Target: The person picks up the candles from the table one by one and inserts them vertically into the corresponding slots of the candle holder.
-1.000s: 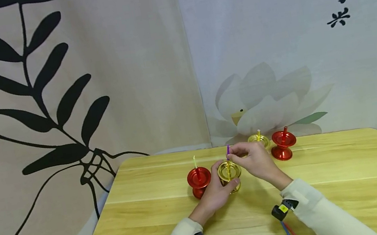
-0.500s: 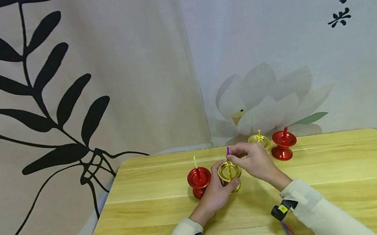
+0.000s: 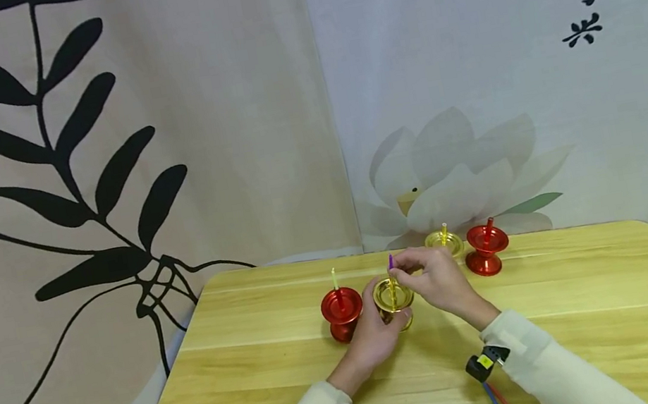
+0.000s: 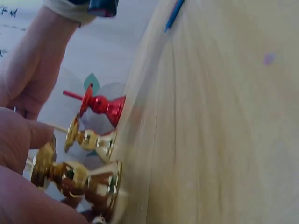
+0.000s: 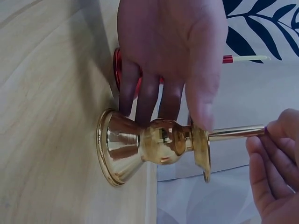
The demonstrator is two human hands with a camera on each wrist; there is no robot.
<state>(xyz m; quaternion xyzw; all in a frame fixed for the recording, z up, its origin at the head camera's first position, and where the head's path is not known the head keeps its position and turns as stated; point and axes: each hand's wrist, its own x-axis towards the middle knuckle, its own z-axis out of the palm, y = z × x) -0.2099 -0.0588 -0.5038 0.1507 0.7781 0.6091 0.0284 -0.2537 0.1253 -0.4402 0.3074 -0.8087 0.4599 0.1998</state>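
A gold candle holder (image 3: 394,296) stands on the table, its base flat on the wood in the right wrist view. My left hand (image 3: 373,331) grips it from the left, thumb against the rim of its dish and fingers round the far side. A thin purple candle (image 3: 390,261) is pinched between thumb and fingers of my right hand (image 3: 438,281), right above the holder's gold tube (image 5: 236,132). The candle's lower end meets the tube's mouth; the fingertips hide how deep it goes. Just left stands a red candle holder (image 3: 342,307) with a pale yellow candle (image 3: 335,279) upright in it.
Behind my right hand stand another gold candle holder (image 3: 445,242) and a red candle holder (image 3: 487,246), no candle showing in either. Blue (image 3: 496,403) and red (image 3: 505,403) candles lie near the table's front, beside my right wrist. A printed cloth (image 3: 258,113) hangs behind the table (image 3: 610,297).
My right hand and the purple candle have come down very slightly toward the tube. The left hand keeps its grip on the gold candle holder, which stays in place.
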